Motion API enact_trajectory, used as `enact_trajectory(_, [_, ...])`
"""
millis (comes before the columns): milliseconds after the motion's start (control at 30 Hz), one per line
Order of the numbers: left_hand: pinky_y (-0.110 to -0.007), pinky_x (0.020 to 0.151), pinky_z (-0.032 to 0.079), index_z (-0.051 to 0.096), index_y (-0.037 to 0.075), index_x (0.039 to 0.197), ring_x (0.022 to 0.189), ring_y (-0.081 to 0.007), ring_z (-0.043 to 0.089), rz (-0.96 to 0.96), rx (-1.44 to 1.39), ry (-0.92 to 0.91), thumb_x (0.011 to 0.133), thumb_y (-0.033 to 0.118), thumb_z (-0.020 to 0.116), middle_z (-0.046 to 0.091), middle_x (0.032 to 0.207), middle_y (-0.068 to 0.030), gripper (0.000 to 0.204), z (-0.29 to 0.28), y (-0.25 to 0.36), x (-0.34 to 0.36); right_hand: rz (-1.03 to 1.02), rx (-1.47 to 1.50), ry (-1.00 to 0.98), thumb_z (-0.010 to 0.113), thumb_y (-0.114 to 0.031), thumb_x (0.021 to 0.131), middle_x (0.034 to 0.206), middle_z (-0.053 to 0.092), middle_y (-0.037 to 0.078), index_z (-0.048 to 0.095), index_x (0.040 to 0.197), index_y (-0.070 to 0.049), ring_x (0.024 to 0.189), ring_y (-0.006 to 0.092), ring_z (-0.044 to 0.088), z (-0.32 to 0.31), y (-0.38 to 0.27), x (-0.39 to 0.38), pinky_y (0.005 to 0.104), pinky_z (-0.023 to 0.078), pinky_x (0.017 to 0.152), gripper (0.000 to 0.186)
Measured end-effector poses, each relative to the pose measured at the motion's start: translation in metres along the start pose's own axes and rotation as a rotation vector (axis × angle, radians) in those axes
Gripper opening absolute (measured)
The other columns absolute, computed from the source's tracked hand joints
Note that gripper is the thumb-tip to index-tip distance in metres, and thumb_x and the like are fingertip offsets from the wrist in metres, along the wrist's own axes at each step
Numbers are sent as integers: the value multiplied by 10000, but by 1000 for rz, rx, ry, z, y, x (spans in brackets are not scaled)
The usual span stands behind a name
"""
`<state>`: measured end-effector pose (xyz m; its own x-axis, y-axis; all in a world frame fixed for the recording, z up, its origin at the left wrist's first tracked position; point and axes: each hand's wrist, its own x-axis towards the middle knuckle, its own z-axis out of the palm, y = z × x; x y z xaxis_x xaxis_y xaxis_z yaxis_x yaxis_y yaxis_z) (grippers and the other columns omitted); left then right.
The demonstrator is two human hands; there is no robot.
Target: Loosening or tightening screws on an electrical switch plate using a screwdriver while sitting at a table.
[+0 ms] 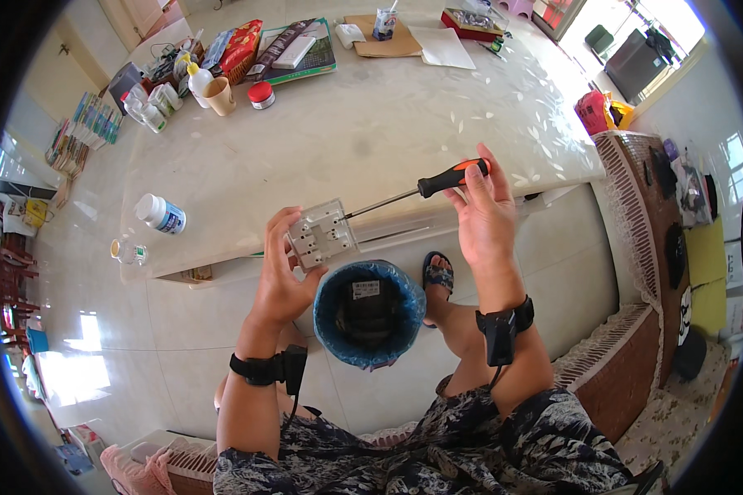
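My left hand (282, 276) grips a white, square wall socket (320, 234) by its left side, thumb below and fingers above. Small screw holes and metal parts dot the face turned up to me. My right hand (482, 210) holds a screwdriver (454, 176) by its black and orange handle. Its long metal shaft points left, and the tip meets the upper right part of the socket; whether it sits in a screw cannot be made out. Just below the socket stands a bin lined with a blue bag (328, 318), with a dark, labelled object (370, 312) inside.
A pale table (371, 132) spreads out ahead, its near edge by my hands. On its left are a white bottle (162, 214) and a small clear jar (129, 252). Farther back stand a paper cup (220, 96), a red-lidded jar (261, 95) and books. A brown sofa (615, 375) is right.
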<state>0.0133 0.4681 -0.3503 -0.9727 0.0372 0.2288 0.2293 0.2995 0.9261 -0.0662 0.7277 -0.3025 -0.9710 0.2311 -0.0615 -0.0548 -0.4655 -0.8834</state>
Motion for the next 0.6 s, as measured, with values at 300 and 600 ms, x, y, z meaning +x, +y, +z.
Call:
enact_trajectory(300, [-386, 916, 559, 315, 111, 1368, 1237, -299, 490, -6, -12, 2, 683, -211, 667, 272, 1458, -119, 835, 0, 2, 0, 74, 126, -81, 620, -104, 935, 1233, 599, 137, 415, 1413, -66, 1093, 220, 606, -4, -2, 2, 370, 498, 884, 522])
enact_trajectory(600, [-397, 939, 546, 301, 118, 1368, 1259, -305, 469, 0, -47, -15, 680, -218, 661, 269, 1456, -120, 846, 1, 1, 0, 82, 125, -88, 607, -114, 943, 1269, 570, 181, 362, 1362, -70, 1128, 298, 606, -5, 1, 1, 390, 518, 861, 488])
